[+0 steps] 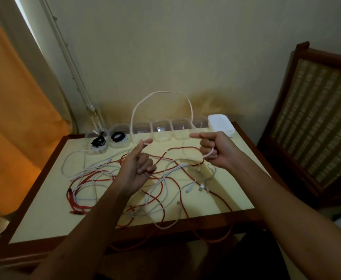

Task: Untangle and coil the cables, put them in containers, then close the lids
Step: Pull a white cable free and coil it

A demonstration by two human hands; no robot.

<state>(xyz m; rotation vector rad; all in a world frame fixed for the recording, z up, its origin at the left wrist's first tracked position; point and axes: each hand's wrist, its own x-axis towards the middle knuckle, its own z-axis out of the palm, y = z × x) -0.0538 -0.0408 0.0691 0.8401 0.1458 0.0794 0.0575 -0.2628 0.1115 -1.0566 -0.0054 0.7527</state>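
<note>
A white cable (161, 93) arches high above the table between both hands. My left hand (139, 158) pinches one end of it between thumb and forefinger, the other fingers curled. My right hand (216, 148) grips the other part, the cable running through its curled fingers, forefinger pointing left. Below them a tangle of red cables (175, 178) and white cables (97, 168) sprawls over the table, some red loops hanging off the front edge. Along the back stand clear containers (161, 132); two at the left (98, 141) (119, 137) hold coiled black cables.
The table (44, 209) has a pale yellow top with a brown wooden rim. A stack of white lids (220, 123) sits at the back right. An orange curtain (14, 118) hangs left, and a wooden woven panel (317, 118) stands right.
</note>
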